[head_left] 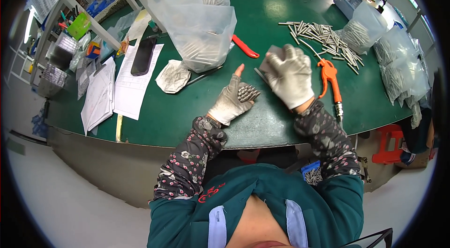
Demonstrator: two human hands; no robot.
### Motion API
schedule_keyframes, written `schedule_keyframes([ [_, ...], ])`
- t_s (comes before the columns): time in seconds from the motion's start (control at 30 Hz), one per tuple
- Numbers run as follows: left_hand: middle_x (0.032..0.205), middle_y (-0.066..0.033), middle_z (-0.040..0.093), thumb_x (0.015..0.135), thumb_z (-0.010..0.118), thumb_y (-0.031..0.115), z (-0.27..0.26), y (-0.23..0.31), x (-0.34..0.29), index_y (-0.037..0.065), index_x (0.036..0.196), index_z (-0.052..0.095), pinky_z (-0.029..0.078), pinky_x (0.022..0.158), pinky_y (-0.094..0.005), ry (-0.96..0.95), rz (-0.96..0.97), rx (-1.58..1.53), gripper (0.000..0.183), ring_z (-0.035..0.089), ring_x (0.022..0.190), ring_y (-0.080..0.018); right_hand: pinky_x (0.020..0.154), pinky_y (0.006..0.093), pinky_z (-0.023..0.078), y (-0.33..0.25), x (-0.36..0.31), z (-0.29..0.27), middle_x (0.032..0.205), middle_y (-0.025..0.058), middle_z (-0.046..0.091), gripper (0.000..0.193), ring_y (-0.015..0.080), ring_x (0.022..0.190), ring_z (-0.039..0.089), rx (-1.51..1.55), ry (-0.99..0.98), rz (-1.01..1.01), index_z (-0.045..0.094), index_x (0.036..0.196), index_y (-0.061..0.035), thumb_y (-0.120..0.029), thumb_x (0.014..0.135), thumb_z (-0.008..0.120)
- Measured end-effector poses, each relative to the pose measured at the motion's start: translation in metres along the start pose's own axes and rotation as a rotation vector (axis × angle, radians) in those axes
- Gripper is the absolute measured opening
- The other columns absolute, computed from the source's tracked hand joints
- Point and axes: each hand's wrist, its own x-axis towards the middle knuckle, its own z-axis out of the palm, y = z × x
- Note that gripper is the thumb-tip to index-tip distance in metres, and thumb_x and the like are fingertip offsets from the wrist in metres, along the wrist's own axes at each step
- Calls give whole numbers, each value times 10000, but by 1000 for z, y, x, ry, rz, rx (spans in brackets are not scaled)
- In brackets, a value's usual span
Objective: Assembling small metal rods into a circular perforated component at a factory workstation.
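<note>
Left hand [232, 100] lies palm-up, fingers apart, cradling a row of metal pins [247, 92] on the worktop [262, 121]; right hand [290, 75] clamped on a grey pad [271, 56], just right.

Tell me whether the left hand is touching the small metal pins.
Touching. The head view shows the gloved left hand palm up on the green table, with a row of metal pins lying directly on its fingers.
</note>
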Motion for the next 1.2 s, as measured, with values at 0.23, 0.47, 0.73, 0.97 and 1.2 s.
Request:
schedule_keyframes([
  [0.23,972,-56,562,685,630,-72,2,4,0,132,1426,41,447,820,-260,-10,10,-116,968,552,900,-134,668,417,416,0,-3,-3,896,157,527,248,311,780,523,252,3,-21,625,898,-136,-314,726,640],
  [0.47,863,-49,597,663,653,-44,3,-10,-2,126,1426,33,463,784,-255,-4,22,-199,998,585,815,-130,642,443,425,-2,-4,-2,892,133,549,214,321,758,527,58,34,29,628,821,-140,-313,699,660],
  [0.73,1079,-103,567,689,622,-62,1,6,-3,128,1426,5,453,844,-270,-62,-47,-106,980,567,976,-177,663,410,413,10,-1,2,877,143,535,228,311,794,516,40,25,99,628,861,-135,-316,722,636],
  [0.97,1001,-43,521,717,628,-75,0,1,-4,144,1431,-4,419,836,-249,-73,-27,-146,979,525,892,-123,632,457,408,-1,-4,-4,774,140,520,186,316,725,523,194,39,57,591,788,-120,-282,715,645],
  [1.2,936,-20,533,693,624,-104,-3,1,-6,153,1434,13,421,815,-238,-82,5,-134,994,524,875,-107,670,409,412,7,-10,-4,879,154,545,249,305,818,534,33,23,103,634,908,-151,-319,723,634],
])
